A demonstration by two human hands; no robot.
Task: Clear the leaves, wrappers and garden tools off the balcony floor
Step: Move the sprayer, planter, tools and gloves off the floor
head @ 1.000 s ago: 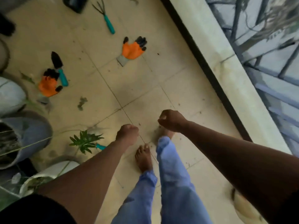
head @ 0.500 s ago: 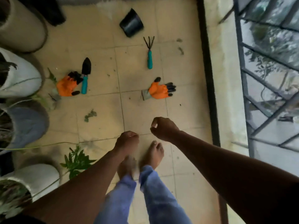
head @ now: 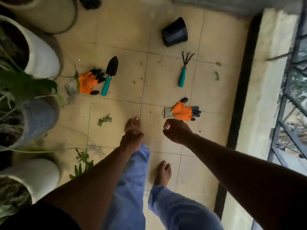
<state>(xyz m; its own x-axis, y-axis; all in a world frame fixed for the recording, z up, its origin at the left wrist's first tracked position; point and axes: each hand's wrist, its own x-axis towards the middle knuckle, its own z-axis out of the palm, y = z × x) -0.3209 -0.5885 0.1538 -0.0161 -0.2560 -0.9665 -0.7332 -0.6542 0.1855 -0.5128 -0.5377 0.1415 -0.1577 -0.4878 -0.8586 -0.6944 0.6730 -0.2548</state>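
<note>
Both my hands are curled into fists over the tiled balcony floor (head: 119,39), and I see nothing in either. My left hand (head: 132,141) hangs above my forward foot. My right hand (head: 177,130) hovers just short of an orange glove (head: 184,112) with black fingertips. A second orange glove (head: 88,82) lies at the left beside a teal-handled black trowel (head: 109,75). A teal-handled hand rake (head: 183,72) lies further ahead. Leaf scraps lie at the left (head: 104,120) and the right (head: 216,75). A green sprig (head: 83,161) lies by my left arm.
A black plastic pot (head: 175,32) lies tipped over at the far end. Large planters line the left side: a white one (head: 43,57), a blue-grey one (head: 39,117) and another white one (head: 34,176). A low concrete ledge (head: 265,83) with a metal railing (head: 282,123) bounds the right.
I have walked forward, so the gloves, trowel and rake sit nearer and lower in view. My left foot has stepped ahead. Both hands stay curled as before.
</note>
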